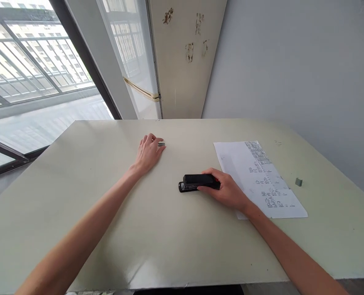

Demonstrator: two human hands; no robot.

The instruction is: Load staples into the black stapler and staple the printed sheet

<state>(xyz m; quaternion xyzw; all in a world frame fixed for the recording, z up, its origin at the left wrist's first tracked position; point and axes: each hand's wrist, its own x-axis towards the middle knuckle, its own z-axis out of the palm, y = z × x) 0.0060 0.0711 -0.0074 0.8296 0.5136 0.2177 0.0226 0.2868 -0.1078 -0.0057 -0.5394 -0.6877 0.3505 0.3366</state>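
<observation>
At mid-worktop, the stapler, probably rigid and light, is aptly grasped round its right end by the right hand; whether the far strip is pinched by the left hand cannot be told.

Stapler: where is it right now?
Head view, just below centre: the black stapler is held in the right hand, just left of the printed paper.
</observation>
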